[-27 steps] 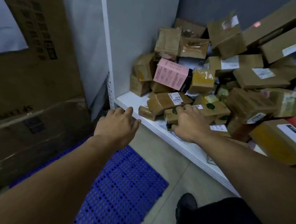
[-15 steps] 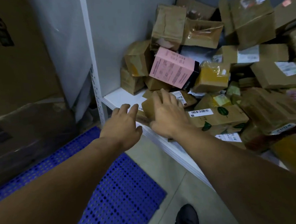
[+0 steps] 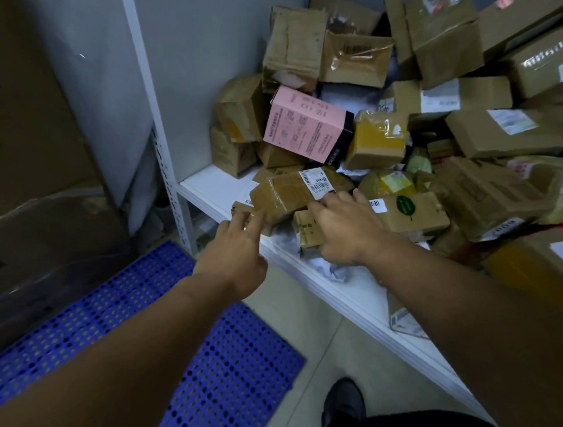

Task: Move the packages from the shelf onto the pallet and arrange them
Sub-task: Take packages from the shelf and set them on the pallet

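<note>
Tape-wrapped brown cardboard package with a barcode label [image 3: 282, 193] is noted near the front left corner of the white metal shelf [image 3: 207, 188], at the foot of a loose heap of parcels. Blue perforated plastic pallet [image 3: 216, 363] is seen on the floor, below and to the left.

Left hand [image 3: 233, 255]: fingers [image 3: 256, 218] straight and spread, tips at the package's near left end, nothing held. Right hand [image 3: 343, 233] is laid at its right end; whether a grip is closed there cannot be told.

Risks, as judged:
- Tilted pink rectangular box with a black end [image 3: 305, 127] leans just behind and above. If the package is drawn out quickly, the heap may be set sliding toward the front edge.
- The glossy tape may be slipped on if only one end is gripped.
- Small flat brown carton [image 3: 239, 208], partly under the package at the front edge, may be swept off to the floor.
</note>
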